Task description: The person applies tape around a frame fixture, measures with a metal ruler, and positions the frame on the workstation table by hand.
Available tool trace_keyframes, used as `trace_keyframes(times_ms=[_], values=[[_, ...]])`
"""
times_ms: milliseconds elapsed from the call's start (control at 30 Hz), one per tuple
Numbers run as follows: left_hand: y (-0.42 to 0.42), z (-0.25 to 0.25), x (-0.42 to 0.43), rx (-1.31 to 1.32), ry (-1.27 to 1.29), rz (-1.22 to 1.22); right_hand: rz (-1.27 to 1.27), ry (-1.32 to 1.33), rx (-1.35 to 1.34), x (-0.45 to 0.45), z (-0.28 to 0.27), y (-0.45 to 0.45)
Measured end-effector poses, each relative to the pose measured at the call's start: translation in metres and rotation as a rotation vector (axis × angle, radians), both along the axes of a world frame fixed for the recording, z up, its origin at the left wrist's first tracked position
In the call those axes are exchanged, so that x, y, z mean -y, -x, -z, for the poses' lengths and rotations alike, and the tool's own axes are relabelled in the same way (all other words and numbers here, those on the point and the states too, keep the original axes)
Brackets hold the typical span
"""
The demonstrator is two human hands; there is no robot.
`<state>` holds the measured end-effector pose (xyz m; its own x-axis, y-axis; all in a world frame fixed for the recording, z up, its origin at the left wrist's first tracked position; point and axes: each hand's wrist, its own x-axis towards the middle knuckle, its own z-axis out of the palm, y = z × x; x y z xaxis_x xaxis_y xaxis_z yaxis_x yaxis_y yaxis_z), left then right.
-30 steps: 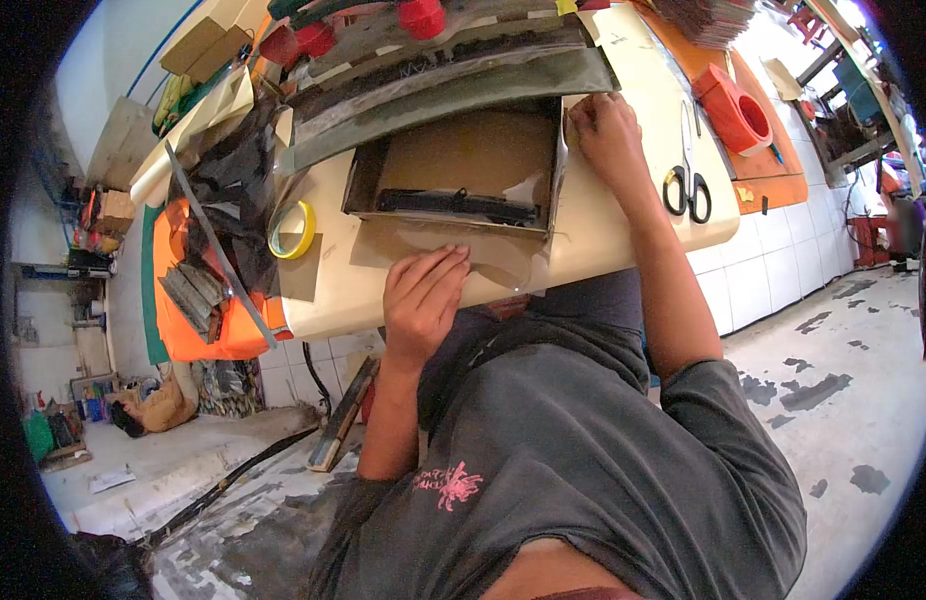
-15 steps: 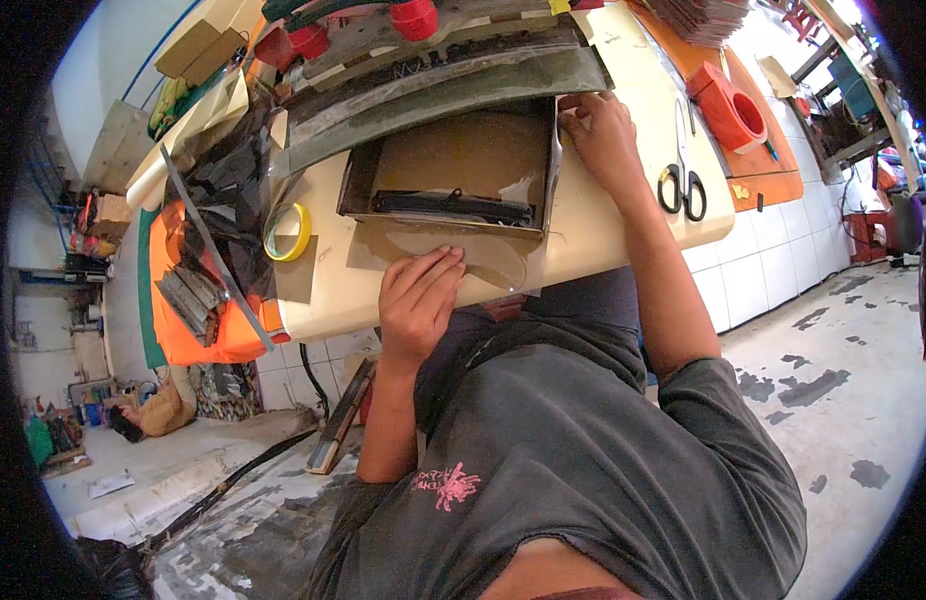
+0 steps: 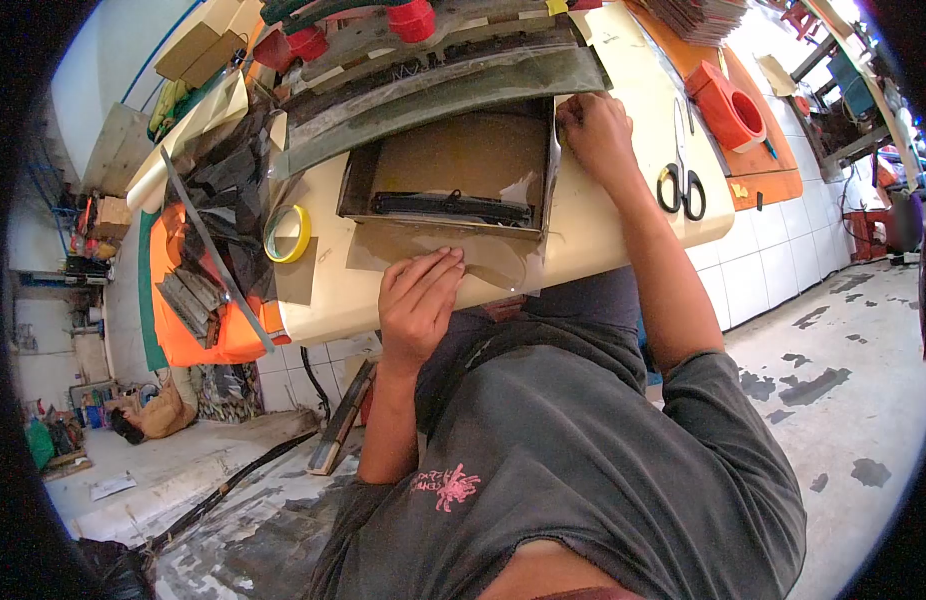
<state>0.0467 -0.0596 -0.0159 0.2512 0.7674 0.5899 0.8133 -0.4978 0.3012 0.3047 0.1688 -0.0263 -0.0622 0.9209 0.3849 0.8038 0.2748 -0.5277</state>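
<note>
A shallow open box (image 3: 453,150) with dark walls and a brown bottom lies on the cream tabletop, with a dark narrow tool (image 3: 451,208) inside along its near wall. In front of it, a clear plastic sheet (image 3: 508,270) overlaps a brown card (image 3: 378,246). My left hand (image 3: 420,300) holds the sheet's near edge, fingers together and thumb hidden beneath. Beside the box's far right corner, my right hand (image 3: 595,128) is closed with fingertips pinched; what they hold, if anything, is hidden.
Black-handled scissors (image 3: 681,185) lie to the right, near an orange-red container (image 3: 728,108). A yellow tape roll (image 3: 288,233) sits to the left beside crumpled dark film (image 3: 228,185). A long curved grey strip (image 3: 443,100) spans the box's far side. Another person (image 3: 158,410) is low on the floor.
My right hand's fingers have curled in more tightly beside the box corner. My left hand has stayed in place.
</note>
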Motion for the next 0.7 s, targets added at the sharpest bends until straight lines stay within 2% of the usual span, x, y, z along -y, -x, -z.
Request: trace_keyframes(times_ms=[300, 500, 700], values=[[-0.009, 0.004, -0.003, -0.004, -0.031, 0.031, 0.015, -0.023, 0.004, -0.001, -0.004, 0.002], [-0.027, 0.003, -0.007, 0.018, -0.008, 0.047, 0.069, -0.089, 0.054, -0.027, 0.020, -0.004], [-0.051, 0.005, -0.008, 0.036, -0.009, 0.050, 0.082, -0.008, 0.007, -0.041, 0.023, -0.010]])
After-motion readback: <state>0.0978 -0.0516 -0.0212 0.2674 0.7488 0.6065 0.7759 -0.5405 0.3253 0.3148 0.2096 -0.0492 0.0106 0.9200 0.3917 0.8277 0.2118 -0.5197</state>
